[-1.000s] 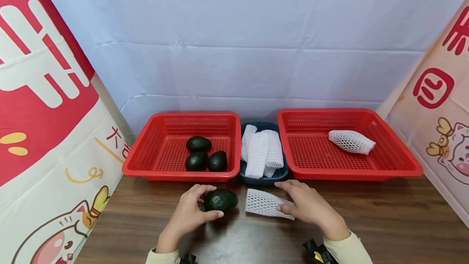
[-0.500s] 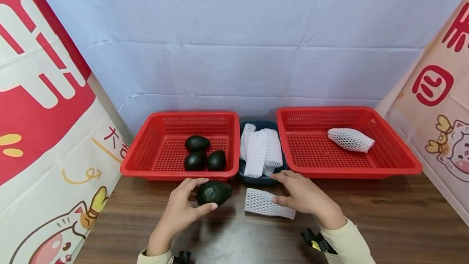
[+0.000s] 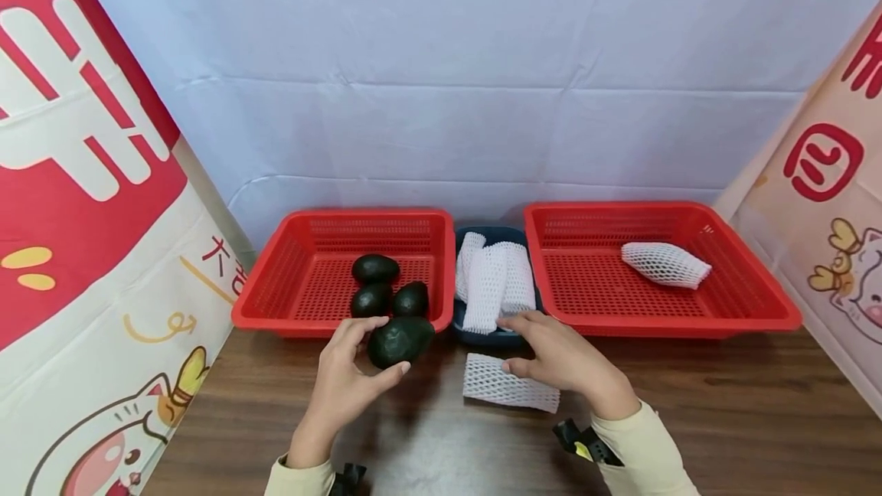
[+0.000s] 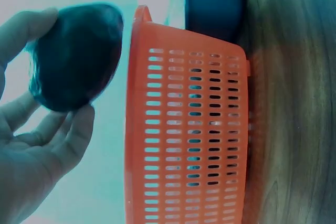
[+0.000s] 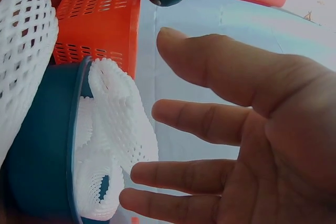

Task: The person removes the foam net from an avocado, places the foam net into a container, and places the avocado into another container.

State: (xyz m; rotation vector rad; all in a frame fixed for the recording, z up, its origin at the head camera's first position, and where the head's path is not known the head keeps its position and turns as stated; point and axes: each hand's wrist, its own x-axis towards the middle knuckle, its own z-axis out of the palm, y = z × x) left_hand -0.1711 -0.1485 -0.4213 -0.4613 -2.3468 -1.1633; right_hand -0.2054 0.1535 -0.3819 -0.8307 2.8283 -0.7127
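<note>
My left hand (image 3: 351, 381) grips a dark green avocado (image 3: 400, 342) between thumb and fingers, in front of the left red basket (image 3: 258, 321). In the left wrist view the avocado (image 4: 76, 56) is off the table, beside the basket wall. My right hand (image 3: 568, 362) is open, fingers spread, and holds nothing. Under it a white foam net sleeve (image 3: 506, 385) lies flat on the table. Its fingertips reach towards a dark blue bin (image 3: 482, 339) of several white foam sleeves (image 3: 486, 285); whether they touch is unclear.
In the left basket lie three avocados (image 3: 375, 269). The right red basket (image 3: 689, 325) holds one netted piece (image 3: 664, 264), its contents hidden by the mesh. Both baskets flank the blue bin along the back of the wooden table (image 3: 723, 412). A pale cloth (image 3: 441, 98) hangs behind.
The avocado in my left hand has risen and moved slightly left, towards the left basket. My right hand has shifted left and up, nearer the blue bin, off the flat sleeve.
</note>
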